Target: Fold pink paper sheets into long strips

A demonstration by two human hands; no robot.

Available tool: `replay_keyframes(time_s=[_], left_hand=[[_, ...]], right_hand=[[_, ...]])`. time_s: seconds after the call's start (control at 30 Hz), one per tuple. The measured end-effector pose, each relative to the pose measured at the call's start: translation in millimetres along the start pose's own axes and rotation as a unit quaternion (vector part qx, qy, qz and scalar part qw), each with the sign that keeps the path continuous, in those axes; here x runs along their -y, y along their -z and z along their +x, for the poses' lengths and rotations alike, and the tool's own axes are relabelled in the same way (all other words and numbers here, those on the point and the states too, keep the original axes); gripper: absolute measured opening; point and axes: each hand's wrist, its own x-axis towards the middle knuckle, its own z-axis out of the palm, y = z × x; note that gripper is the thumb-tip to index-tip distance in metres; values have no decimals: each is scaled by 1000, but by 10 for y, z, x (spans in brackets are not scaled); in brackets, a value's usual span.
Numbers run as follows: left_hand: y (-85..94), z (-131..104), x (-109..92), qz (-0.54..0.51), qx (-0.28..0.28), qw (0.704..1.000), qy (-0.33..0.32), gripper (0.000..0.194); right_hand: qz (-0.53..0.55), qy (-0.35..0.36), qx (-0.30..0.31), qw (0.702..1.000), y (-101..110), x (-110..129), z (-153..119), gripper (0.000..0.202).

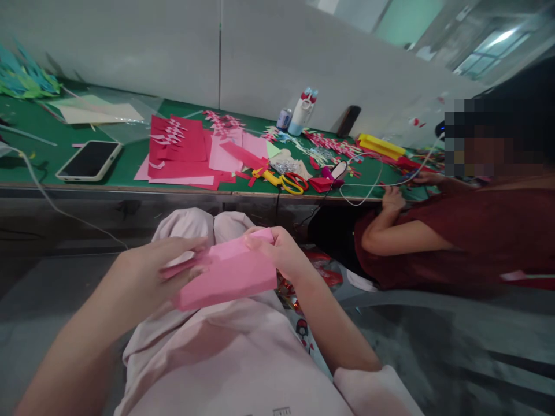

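Pink paper [229, 266]: one folded piece, held in the air above the lap, just short of the table edge; lower part angled toward the wearer.

Left hand [150, 271]: fingers curled round the left end of the paper, gripping it; a folded flap shows between the fingers.

Right hand [277, 251]: closed on the upper right end of the paper, thumb laid across the top face.

Pale trousers [186, 222]: worn, knees beneath the paper.

Green table [21, 115]: set ahead of the knees, bearing the following.
- White-cased phone [89, 160], screen up, near the front edge at left.
- Red sheets [184, 167], overlapping, ahead of the left knee, a cut red-and-white strip on top.
- Pink sheets [225, 156], just right of the red ones, partly under other pieces.
- Yellow looped handle [271, 177], near the front edge; tool type unclear.
- Can [284, 119] and white-and-blue bottle [302, 110], upright, side by side toward the back.
- Dark phone [349, 120], leaning on the wall at the back.
- Yellow object [381, 147], long, right of the bottle; kind uncertain.

Co-worker [455, 231]: one person in a dark red top, seated at right, both hands at the table edge.
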Motion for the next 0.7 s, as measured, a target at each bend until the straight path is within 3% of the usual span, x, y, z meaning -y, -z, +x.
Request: replay_keyframes(time_s=[0.17, 0.27, 0.37, 0.43, 0.47, 0.6, 0.63, 0.7], left_hand=[[78, 197, 1, -97, 160, 979, 77, 28], [52, 280, 8, -188, 236, 945, 129, 31], [-3, 272, 47, -293, 268, 899, 184, 35], [-41, 232, 69, -351, 262, 874, 212, 33], [-58, 211, 72, -377, 248, 862, 231, 31], [-143, 172, 22, -442, 122, 811, 364, 29], [-174, 178, 5, -451, 82, 800, 388, 30], [-250, 200, -23, -477, 5, 783, 399, 30]], right_hand=[[-116, 56, 42, 991, -3, 149, -21, 30], [-170, 103, 66, 978, 12, 212, -1, 26], [-191, 138, 90, 968, 43, 225, 50, 29], [-218, 160, 68, 960, 50, 203, 97, 31], [-243, 177, 23, 953, 43, 183, 121, 31], [-321, 252, -231, 883, -69, 91, 170, 54], [-320, 258, -248, 877, -116, 76, 162, 54], [-311, 249, -211, 893, -219, 66, 126, 36]])
